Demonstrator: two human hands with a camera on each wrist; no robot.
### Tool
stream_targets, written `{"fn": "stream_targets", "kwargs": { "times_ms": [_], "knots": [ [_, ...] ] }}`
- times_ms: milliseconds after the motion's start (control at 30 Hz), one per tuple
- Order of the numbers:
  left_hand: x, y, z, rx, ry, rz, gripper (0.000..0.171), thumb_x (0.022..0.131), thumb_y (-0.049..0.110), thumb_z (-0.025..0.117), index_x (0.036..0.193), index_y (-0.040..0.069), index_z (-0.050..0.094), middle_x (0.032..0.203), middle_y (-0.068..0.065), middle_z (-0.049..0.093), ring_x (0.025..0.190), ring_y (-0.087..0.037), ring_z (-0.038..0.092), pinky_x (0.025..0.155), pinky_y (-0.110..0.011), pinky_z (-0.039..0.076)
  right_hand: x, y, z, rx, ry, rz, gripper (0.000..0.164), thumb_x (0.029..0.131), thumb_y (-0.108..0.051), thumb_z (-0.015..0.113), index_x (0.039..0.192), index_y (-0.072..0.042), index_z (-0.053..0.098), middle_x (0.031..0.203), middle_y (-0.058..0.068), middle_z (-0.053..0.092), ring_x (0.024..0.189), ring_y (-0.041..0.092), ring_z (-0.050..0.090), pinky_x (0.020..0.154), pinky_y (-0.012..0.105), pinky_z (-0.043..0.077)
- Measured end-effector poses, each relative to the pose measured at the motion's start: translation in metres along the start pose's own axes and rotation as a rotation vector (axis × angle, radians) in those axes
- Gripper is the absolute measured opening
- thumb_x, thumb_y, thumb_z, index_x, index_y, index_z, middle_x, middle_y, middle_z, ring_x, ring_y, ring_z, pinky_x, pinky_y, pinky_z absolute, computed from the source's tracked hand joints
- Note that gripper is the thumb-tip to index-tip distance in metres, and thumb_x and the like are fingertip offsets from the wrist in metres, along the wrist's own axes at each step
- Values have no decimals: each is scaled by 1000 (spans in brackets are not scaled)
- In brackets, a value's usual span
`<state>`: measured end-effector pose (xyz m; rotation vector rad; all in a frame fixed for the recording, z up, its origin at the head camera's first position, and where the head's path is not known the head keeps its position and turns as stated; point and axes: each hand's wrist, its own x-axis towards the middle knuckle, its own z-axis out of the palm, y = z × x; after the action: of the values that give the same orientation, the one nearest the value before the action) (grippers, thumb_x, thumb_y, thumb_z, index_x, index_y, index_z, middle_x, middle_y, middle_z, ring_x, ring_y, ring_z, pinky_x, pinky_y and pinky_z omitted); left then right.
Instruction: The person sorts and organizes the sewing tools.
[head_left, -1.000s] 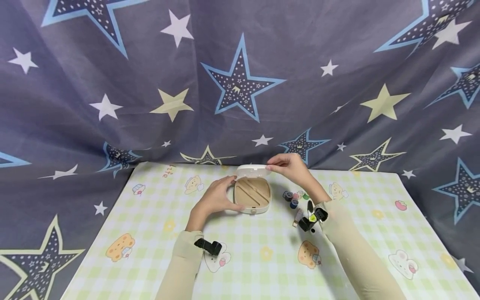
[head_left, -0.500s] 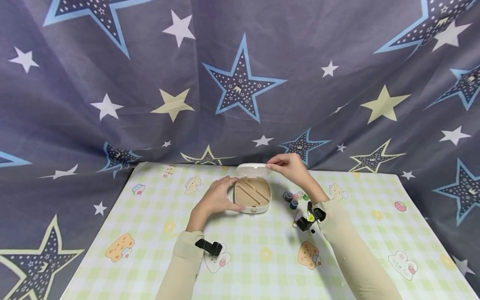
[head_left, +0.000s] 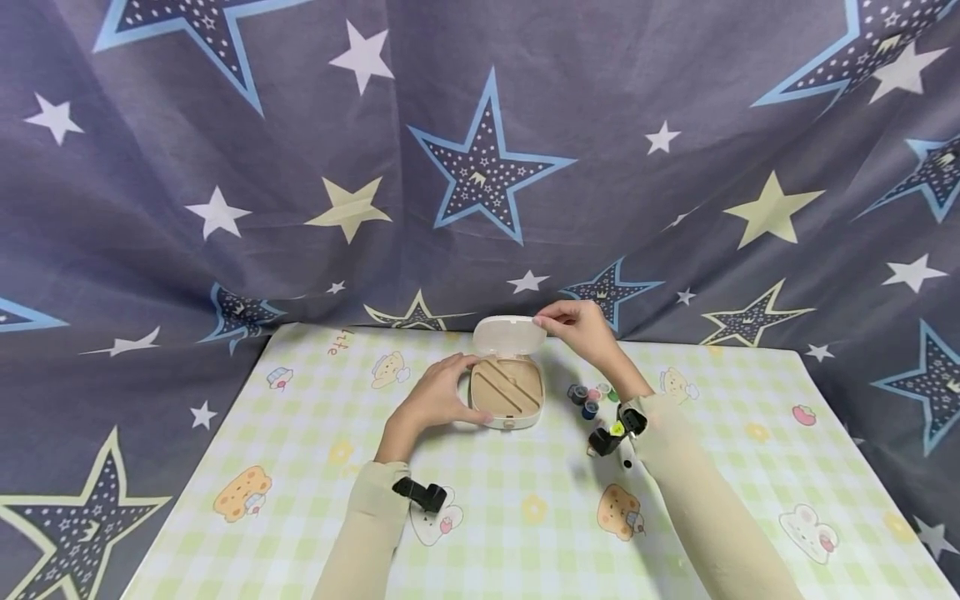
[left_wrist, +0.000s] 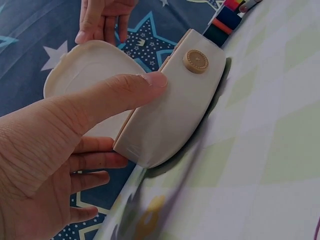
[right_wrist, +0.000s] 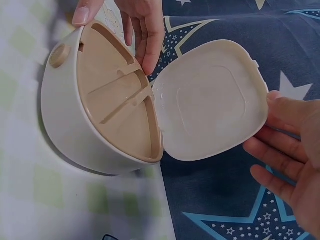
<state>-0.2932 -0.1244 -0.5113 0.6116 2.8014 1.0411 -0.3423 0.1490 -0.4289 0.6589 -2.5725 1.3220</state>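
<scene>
A white lidded box [head_left: 519, 422] with a round tan button [right_wrist: 59, 55] on its front stands on the table. Its beige divided insert [right_wrist: 112, 92] shows bare compartments. My left hand [head_left: 435, 398] grips the box's left side, thumb on the front wall and fingers toward the back. Raised on its rear hinge, the lid [right_wrist: 210, 100] stands roughly upright. My right hand [head_left: 588, 333] pinches the lid's right edge, the thumb on the inner face and fingers behind it.
Several small dark and coloured pots [head_left: 590, 409] cluster right of the box. More small items lie partly hidden beneath my right wrist. A star-patterned curtain [head_left: 480, 275] hangs directly behind the table [head_left: 480, 533], which has a green checked cover.
My right hand has raised the lid from a low tilt to nearly upright, showing more of its inner face. My left hand has stayed on the box.
</scene>
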Motion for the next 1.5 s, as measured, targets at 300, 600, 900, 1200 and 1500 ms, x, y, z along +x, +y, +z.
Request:
{"fn": "stream_targets", "kwargs": {
  "times_ms": [300, 600, 900, 1200, 1500],
  "knots": [
    [-2, -2, 0, 13, 24, 20, 104, 60, 52, 95, 148, 18, 52, 151, -8, 53, 148, -35, 39, 124, -54, 25, 16, 8, 7, 10, 57, 71, 20, 95, -17, 73, 98, 1, 80, 94, 19, 78, 78, 27, 72, 66, 18, 53],
    [2, -5, 0, 90, 64, 88, 102, 59, 56, 94, 145, 16, 54, 150, -5, 50, 144, -28, 44, 121, -53, 30, 23, 16, 11, 224, 75, 336, 34, 97, -24, 71, 107, 7, 76, 104, 23, 76, 88, 38, 74, 84, 38, 60],
    [2, -4, -1, 135, 77, 86, 104, 58, 60, 93, 145, 18, 54, 148, -6, 52, 145, -31, 41, 121, -60, 26, 17, 24, 15, 341, 59, 513, 48, 100, -35, 66, 119, 9, 70, 104, 19, 77, 95, 33, 75, 96, 45, 55],
    [0, -2, 0, 288, 99, 80, 105, 59, 68, 88, 147, 21, 55, 149, -6, 53, 152, -40, 29, 119, -71, 18, 16, 31, 20, 336, 47, 580, 54, 97, -45, 66, 118, 5, 71, 87, 3, 79, 90, 26, 77, 84, 38, 54],
    [0, 2, 1, 324, 123, 113, 104, 58, 68, 89, 145, 20, 57, 145, -6, 58, 151, -41, 30, 117, -74, 17, 16, 35, 21, 345, 29, 625, 60, 99, -50, 62, 123, 5, 69, 88, 4, 78, 100, 32, 74, 101, 48, 49]
  ]
}}
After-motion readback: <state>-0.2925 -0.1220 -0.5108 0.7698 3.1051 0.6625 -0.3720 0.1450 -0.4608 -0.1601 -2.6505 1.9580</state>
